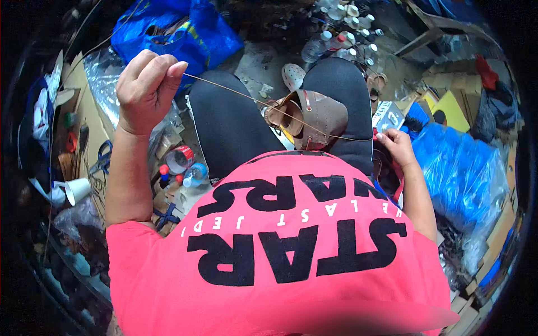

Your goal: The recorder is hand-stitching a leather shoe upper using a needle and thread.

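Thread (224, 88) pinched in left grip (147, 89) crosses shoe (326, 115) on lap (224, 129); right grip (399, 148), can't tell; bottles (314, 51), blue bag (221, 36) crowd floor (259, 63)

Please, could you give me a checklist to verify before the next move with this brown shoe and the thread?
1. Left hand grips the thread: ok, pinched at the fingertips.
2. Thread is taut toward the shoe: ok, it runs almost straight there.
3. Shoe is supported: ok, it lies in the lap, partly over the right thigh.
4. Shoe is steadied by the hands: not ok, neither one touches it.
5. Right hand grips the thread: cannot tell, the line reaches its fingertips but the hold is unclear.
6. Thread has no knots: cannot tell, too fine.
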Tool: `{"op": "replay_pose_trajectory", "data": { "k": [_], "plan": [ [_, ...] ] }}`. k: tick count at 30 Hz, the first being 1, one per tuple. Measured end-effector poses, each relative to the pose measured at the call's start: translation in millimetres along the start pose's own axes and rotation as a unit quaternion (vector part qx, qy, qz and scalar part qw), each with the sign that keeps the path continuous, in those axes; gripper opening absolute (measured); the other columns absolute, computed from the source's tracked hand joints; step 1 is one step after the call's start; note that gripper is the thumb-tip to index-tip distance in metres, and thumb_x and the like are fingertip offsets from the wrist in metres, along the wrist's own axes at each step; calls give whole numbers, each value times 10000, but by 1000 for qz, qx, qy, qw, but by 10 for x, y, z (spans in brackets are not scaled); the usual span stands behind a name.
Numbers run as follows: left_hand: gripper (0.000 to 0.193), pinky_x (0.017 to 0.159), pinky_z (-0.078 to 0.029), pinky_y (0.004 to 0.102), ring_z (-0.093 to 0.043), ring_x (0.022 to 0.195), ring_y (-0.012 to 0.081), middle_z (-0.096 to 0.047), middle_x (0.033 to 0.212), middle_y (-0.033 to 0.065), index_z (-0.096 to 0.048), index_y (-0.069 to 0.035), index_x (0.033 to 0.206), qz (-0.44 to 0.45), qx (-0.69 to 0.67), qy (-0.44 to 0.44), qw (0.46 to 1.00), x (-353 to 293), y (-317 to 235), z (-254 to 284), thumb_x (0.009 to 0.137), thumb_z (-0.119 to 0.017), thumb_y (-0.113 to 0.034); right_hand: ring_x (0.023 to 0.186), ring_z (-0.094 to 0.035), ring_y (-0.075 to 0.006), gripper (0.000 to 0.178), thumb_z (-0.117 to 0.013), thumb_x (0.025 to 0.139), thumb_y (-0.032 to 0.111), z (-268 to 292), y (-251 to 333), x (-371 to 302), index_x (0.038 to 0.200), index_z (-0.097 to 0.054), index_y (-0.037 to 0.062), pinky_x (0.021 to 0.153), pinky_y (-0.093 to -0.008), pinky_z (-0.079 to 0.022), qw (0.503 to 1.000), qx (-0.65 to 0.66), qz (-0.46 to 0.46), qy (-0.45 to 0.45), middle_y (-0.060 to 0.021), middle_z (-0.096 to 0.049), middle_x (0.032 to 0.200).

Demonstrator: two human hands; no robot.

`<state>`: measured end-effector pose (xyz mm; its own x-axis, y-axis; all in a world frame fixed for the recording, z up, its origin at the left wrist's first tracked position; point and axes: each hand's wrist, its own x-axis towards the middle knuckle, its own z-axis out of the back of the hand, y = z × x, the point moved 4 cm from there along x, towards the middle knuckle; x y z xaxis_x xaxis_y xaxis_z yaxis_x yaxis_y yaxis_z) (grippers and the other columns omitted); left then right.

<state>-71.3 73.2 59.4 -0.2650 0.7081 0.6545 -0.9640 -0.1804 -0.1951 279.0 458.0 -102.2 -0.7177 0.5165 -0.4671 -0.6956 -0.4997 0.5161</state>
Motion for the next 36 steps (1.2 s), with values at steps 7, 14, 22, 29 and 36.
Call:
{"op": "replay_pose_trajectory", "data": {
  "k": [7,14,22,29,36],
  "plan": [
    [38,555,-439,278,-555,618,190,-607,726,91,-656,19,841,0,25,-31,999,102,-137,-24,849,-686,-3,591,-517,-143,378,-713,838,359,244,-120,37,794,-662,-13,568,-329,-431,998,-45,43,-15,-121,-569,628],
    [93,579,-445,322,-553,642,230,-601,748,123,-636,50,853,94,174,25,980,-238,-482,525,914,-615,-17,593,-518,-199,388,-661,880,378,333,315,736,785,-642,3,581,-341,-431,975,-18,220,11,-133,-556,644],
    [126,597,-431,315,-527,644,212,-571,729,107,-626,37,842,250,284,23,926,-805,-1182,1107,930,-611,-53,662,-526,-132,221,-653,899,204,-70,858,1093,821,-640,-3,625,-302,-438,938,-11,312,149,-71,-576,695],
    [100,608,-427,266,-502,642,142,-569,723,58,-632,25,884,413,215,-55,883,-1322,-1247,933,918,-629,-69,635,-519,-123,256,-680,881,267,-242,739,1071,867,-675,11,601,-295,-434,941,-56,284,176,-66,-600,688],
    [598,757,-501,343,-657,843,218,-691,840,124,-464,-103,1369,475,-146,100,862,-992,-812,-506,845,-697,-274,709,-538,-98,353,-727,835,282,-168,854,957,1093,-650,53,660,-254,-442,966,35,223,122,-43,-636,788]
  ]
}}
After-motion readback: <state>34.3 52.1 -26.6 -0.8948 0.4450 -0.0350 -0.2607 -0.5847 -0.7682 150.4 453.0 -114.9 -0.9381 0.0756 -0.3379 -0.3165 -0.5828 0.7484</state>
